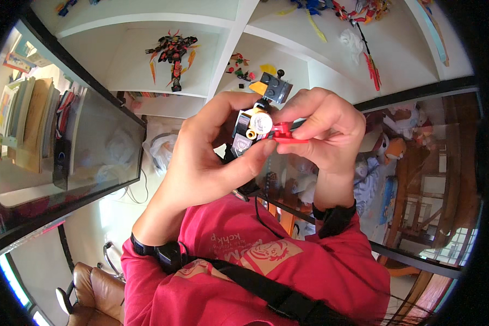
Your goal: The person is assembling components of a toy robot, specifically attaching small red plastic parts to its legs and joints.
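Note:
My left hand [204, 144] is wrapped round a small brick-built toy figure [261, 124]. The figure has a round white disc, black and yellow parts, and a dark grey studded block [277, 88] at its top, with an orange-yellow piece sticking out beside it. A red toy brick piece [283, 132] sits against the figure's right side, pinched between the thumb and fingers of my right hand [323, 127]. Whether the red piece is joined to the figure or only touches it, I cannot tell. My fingers hide the figure's back and lower part.
White shelves [163, 54] stand ahead, holding a black and orange brick-built robot [174, 57], loose coloured pieces [240, 68] and a red-bladed weapon piece [372, 70]. Glass-fronted cabinets flank me, with books [24, 119] at the left and plush toys [394, 148] at the right. A brown chair [95, 290] is at lower left.

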The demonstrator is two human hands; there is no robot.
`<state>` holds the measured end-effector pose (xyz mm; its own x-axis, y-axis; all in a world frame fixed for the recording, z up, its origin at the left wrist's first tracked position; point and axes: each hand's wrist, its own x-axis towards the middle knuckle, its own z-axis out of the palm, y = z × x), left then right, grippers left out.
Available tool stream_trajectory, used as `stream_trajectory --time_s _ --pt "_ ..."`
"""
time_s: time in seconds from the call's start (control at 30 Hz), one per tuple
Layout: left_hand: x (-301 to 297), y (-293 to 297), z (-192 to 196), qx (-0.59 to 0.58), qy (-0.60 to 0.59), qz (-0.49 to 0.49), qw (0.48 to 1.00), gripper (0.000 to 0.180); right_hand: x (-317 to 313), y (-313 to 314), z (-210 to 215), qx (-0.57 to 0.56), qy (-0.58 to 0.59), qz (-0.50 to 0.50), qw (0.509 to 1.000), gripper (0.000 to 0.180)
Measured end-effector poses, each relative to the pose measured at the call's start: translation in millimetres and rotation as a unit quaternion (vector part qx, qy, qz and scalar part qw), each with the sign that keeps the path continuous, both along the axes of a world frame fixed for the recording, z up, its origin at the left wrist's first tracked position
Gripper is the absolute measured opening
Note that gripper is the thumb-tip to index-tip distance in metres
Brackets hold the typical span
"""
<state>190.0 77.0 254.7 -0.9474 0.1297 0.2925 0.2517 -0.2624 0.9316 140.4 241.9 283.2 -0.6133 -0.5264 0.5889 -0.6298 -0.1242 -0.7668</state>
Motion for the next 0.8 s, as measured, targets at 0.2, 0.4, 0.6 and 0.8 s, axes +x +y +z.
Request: stream_trajectory --time_s 0.2,0.4,0.6,0.8 --pt "4.1 -4.6 -4.4 0.005 -0.012 -0.008 1.0 0.039 1.7 -1.3 0.0 0.011 0.012 0.019 1.0 0.02" --pt "6.0 -4.0 -4.2 0.061 -0.013 -0.023 0.998 0.038 5.8 -9.0 0.5 -0.006 -0.049 0.008 0.999 0.018" --pt "8.1 -4.6 -4.8 0.054 -0.049 -0.025 0.997 0.039 0.2 -7.5 1.4 0.039 0.038 -0.001 0.999 0.016" --pt "9.5 -1.1 -2.5 0.034 -0.029 0.018 0.999 0.039 0.8 -9.1 -1.9 0.047 0.112 -0.018 0.992 0.023"
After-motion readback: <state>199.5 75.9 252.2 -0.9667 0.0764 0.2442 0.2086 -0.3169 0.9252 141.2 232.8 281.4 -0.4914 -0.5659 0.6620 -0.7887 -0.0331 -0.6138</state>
